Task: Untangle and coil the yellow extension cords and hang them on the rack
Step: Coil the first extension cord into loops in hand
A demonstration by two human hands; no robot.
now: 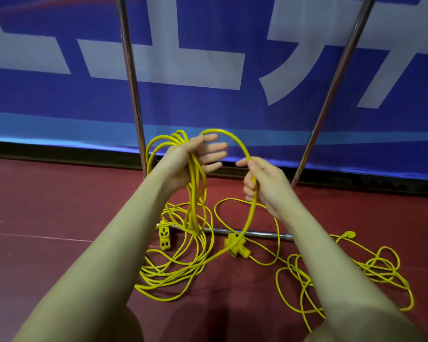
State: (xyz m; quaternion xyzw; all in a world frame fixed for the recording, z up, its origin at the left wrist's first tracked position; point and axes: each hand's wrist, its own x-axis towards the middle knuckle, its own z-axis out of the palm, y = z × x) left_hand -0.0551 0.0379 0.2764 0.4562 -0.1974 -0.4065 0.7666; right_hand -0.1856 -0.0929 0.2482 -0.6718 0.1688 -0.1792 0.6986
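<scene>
hands: 2 | rack poles: 3 | socket blocks: 2

Yellow extension cords: several coiled loops raised upright, remainder tangled on the red floor, socket ends among them. Rack: chrome poles, base bar behind.
</scene>
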